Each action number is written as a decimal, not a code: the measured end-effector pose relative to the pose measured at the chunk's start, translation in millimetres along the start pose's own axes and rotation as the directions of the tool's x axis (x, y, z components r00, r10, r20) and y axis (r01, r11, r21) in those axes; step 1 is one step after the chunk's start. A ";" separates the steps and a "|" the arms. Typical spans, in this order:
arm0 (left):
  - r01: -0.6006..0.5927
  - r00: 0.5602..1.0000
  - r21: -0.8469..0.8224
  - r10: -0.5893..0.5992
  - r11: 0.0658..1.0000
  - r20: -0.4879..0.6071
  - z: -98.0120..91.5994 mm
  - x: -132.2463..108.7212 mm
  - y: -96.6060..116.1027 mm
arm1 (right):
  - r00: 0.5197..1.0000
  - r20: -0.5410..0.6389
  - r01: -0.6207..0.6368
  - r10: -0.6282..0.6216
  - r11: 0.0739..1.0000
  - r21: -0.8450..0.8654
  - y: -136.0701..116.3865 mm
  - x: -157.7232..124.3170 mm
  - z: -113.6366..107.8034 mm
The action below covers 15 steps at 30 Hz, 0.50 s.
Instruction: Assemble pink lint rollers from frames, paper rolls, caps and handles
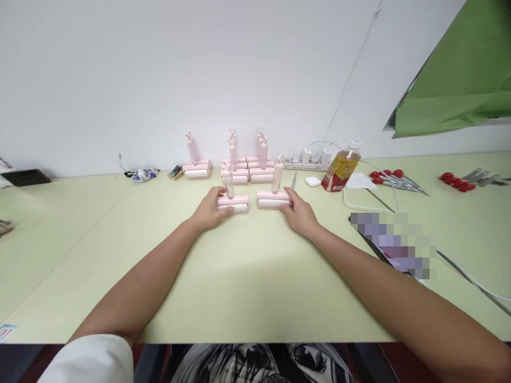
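My left hand (211, 208) grips the left end of a pink and white roller (238, 205) whose clear pink handle stands upright. Opposite it, my right hand (299, 211) has its thumb and fingers round the right end of a similar roller (269, 200), also with an upright handle. A gap separates these two on the pale green table. Behind them several more pink rollers (261, 175) stand in a cluster near the wall, and one roller (197, 170) is apart to their left.
On the right are a drink bottle (338, 170), a power strip (305, 166), red-handled tools (399, 182), white cables and a blurred-out tablet (387, 244). Coiled cable (141, 175) and a dark phone (26, 177) lie at the left. The table's front edge runs below my forearms.
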<state>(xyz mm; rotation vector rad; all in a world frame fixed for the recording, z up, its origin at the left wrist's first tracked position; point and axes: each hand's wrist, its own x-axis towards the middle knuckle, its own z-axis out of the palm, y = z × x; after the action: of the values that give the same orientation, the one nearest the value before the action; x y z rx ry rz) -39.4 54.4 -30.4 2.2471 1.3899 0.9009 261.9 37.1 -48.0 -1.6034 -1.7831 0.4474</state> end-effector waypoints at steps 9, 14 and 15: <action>0.093 0.995 -0.323 -0.098 0.942 0.001 0.1 -6.8 -2.7 | 0.940 -0.256 0.252 -0.226 0.965 0.075 -10.6 -7.0 6.6; -0.033 0.998 -0.561 0.059 0.827 0.028 0.5 -8.8 25.2 | 0.978 -0.066 0.198 -0.198 0.782 0.591 -39.8 -32.9 16.7; -0.038 0.995 -0.610 0.087 0.791 0.050 0.2 -9.5 31.6 | 0.983 -0.011 0.143 -0.183 0.728 0.671 -44.4 -35.1 18.4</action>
<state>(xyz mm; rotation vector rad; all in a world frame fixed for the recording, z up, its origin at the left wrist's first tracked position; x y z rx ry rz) -21.2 31.5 -15.2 1.8029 0.8213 1.0841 217.0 -1.2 -40.8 -0.9169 -1.5229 0.9359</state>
